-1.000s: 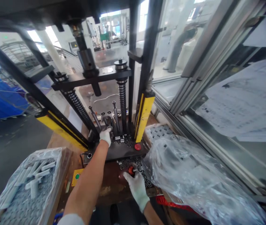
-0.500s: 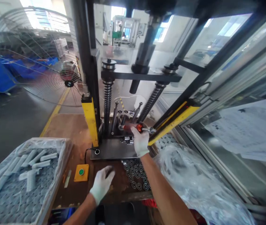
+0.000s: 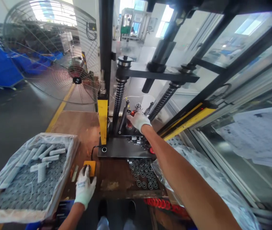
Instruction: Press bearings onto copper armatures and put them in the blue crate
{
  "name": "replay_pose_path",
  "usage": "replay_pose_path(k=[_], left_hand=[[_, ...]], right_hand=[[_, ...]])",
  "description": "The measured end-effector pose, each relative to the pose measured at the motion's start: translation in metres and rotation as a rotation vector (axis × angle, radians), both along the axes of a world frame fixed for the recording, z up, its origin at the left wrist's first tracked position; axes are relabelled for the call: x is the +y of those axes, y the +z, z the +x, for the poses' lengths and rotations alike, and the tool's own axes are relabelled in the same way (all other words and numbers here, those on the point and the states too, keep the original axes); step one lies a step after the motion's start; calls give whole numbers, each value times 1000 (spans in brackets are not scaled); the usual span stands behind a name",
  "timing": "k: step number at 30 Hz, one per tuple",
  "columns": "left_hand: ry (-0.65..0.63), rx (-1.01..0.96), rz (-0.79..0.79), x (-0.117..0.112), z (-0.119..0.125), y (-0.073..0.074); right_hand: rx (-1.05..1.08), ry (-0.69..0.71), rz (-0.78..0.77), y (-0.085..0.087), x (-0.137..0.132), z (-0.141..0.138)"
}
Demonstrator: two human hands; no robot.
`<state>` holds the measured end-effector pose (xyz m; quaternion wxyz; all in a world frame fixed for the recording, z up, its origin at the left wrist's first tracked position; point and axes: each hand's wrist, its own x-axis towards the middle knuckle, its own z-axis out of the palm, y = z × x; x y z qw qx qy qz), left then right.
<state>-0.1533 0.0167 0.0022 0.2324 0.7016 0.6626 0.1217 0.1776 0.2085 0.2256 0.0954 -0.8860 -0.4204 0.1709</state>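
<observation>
Left hand (image 3: 85, 188), gloved and holding nothing, fingertips resting on a yellow push-button box (image 3: 89, 167). Right hand (image 3: 138, 120), gloved, reaching over a red-handled tool (image 3: 129, 119) among the guide posts (image 3: 118, 102) of a small press (image 3: 157, 72); fingers partly hiding the tool, firmness of any grip impossible to tell. Likely hazards: ram (image 3: 147, 85) crushing the right hand if the button is actuated, or the tool slipping against the posts. Left of the right hand, a yellow light-curtain column (image 3: 102, 121); below it, rows of ring bearings (image 3: 142, 174); left of the left hand, a film-lined crate of grey cylindrical parts (image 3: 30, 182).
</observation>
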Motion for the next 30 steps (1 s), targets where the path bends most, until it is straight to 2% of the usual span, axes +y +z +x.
replay_pose_path(k=[2,4,6,7,8,9,12,14,15,16,18,21,23,25,27,30], left_hand=[[21,-20,23,-2,-1,-3],[38,-50,65,-3,-1,-4],[53,-71,101,-3,-1,-3],[56,-70,107,-2,-2,-2],[56,-60,103,-2,-2,0],[53,-40,85,-1,-1,2],[60,91,-12,2,3,15],[50,190,-65,4,8,26],[38,221,-82,6,11,32],[34,234,-101,8,14,37],[65,207,-148,11,17,45],[205,32,-162,1,11,47],[328,-151,-113,-22,-4,38],[461,-342,-120,-56,-31,17],[690,-529,-240,-96,-69,-16],[1259,-776,-433,-151,-141,-82]], right_hand=[[34,14,-13,0,4,4],[86,9,30,-1,-5,6],[126,25,170,-11,-29,2],[147,49,249,-21,-48,-3],[181,87,318,-36,-70,-12],[241,134,317,-55,-97,-22],[520,365,-71,-127,-189,-62],[529,414,-234,-172,-245,-87],[485,432,-252,-189,-268,-97],[425,439,-249,-204,-285,-103],[345,456,-219,-222,-301,-108],[361,459,-242,-232,-293,-107],[355,431,-281,-233,-280,-108],[302,376,-333,-233,-271,-112],[214,293,-386,-234,-268,-117],[44,176,-404,-240,-269,-123]])
